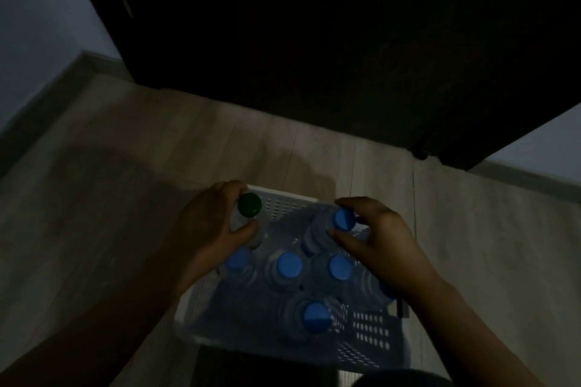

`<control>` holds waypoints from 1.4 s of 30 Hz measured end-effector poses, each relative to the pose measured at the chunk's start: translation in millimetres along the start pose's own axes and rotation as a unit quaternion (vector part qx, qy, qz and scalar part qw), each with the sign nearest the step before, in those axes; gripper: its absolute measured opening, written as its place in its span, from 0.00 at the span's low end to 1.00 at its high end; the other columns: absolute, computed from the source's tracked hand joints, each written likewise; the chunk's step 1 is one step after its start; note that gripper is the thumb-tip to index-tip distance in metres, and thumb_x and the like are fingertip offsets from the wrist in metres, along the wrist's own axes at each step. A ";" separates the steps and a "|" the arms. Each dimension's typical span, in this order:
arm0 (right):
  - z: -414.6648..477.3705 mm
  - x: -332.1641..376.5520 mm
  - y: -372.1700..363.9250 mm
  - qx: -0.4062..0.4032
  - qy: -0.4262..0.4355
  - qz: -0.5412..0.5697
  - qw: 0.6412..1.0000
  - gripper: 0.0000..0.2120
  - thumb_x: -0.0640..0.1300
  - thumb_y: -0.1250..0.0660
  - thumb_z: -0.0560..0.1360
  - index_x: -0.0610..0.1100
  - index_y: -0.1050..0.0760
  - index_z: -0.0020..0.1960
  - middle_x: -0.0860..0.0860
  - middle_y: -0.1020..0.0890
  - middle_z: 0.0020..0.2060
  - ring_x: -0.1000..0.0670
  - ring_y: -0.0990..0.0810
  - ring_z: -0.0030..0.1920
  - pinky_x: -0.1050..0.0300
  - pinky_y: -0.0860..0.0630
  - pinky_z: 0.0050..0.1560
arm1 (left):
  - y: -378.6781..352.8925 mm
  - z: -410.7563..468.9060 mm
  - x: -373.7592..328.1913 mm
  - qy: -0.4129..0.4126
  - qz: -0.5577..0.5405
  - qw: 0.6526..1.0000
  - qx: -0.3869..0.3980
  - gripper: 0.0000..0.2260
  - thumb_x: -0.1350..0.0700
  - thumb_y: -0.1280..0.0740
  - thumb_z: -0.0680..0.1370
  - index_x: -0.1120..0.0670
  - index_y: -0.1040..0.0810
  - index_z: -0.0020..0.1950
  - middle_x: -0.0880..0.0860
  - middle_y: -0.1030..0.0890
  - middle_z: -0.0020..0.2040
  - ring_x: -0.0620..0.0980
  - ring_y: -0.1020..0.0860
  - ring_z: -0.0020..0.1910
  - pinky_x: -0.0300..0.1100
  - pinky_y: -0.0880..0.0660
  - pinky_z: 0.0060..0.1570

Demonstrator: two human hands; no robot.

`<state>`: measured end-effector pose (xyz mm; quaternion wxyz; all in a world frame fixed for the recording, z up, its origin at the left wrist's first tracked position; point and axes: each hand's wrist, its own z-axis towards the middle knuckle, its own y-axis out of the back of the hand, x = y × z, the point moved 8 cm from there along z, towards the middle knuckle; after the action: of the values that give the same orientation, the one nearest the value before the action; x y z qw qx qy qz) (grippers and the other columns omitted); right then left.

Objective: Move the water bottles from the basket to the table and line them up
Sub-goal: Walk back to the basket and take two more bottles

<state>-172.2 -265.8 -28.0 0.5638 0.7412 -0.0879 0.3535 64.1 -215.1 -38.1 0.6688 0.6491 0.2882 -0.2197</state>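
- Dim light falls on a pale wood-grain floor (94,245) and a grey-white wall (31,25). A large dark piece of furniture (345,41) looms at the back, and whether it is the table cannot be told.
- On that floor stands a white perforated plastic basket (371,327), over which a person bends with both arms reaching in.
- The left hand (213,223) is curled round the neck of a clear plastic bottle with a green cap (249,205) at the basket's far left corner.
- The right hand (383,248) pinches the neck of a clear plastic bottle with a blue cap (344,219) near the far right side.
- Both gripped bottles sit higher than their neighbours, over the basket and not on any table.
- At least five other blue-capped bottles (289,264) stand packed close together inside, so the job looks barely begun.
- Carrying two full bottles at once by their narrow necks risks a slip, since smooth plastic and poor light give little margin.
- Tight packing could let a rising bottle drag or topple the one beside it.
- A lightweight basket might also shift or lift with the pull.
- No brand, label or lettering can be read on caps, bottles or basket; it is too dark to tell.
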 end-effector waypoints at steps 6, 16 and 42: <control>8.9 -9.1 -8.5 -0.017 -0.001 0.017 1.000 0.19 0.51 0.27 0.70 0.54 0.24 0.60 0.62 0.23 0.54 0.60 0.23 0.52 0.62 0.23 0.56 | -6.6 5.4 0.5 -0.067 0.009 0.998 -0.004 0.16 0.51 0.26 0.71 0.55 0.24 0.56 0.52 0.20 0.49 0.50 0.22 0.46 0.46 0.23 0.48; 5.6 -8.1 -3.2 -0.013 0.020 0.096 0.995 0.10 0.43 0.26 0.70 0.49 0.20 0.52 0.57 0.17 0.48 0.61 0.20 0.50 0.68 0.25 0.52 | -13.9 5.5 21.7 -0.044 -0.087 0.995 -0.034 0.18 0.30 0.38 0.69 0.37 0.27 0.54 0.38 0.21 0.50 0.38 0.23 0.51 0.44 0.21 0.51; 27.4 167.3 163.9 -0.275 0.146 0.173 0.935 0.01 0.50 0.39 0.76 0.54 0.30 0.47 0.59 0.23 0.38 0.59 0.21 0.40 0.70 0.26 0.39 | 130.5 42.0 -130.1 0.006 -0.238 0.963 -0.123 0.09 0.47 0.31 0.74 0.49 0.27 0.40 0.46 0.23 0.41 0.36 0.24 0.39 0.22 0.31 0.39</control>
<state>-124.3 -302.7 200.0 0.6824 0.4710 -0.2253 0.5117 59.6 -259.4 145.6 0.6703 0.4757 0.4633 -0.3313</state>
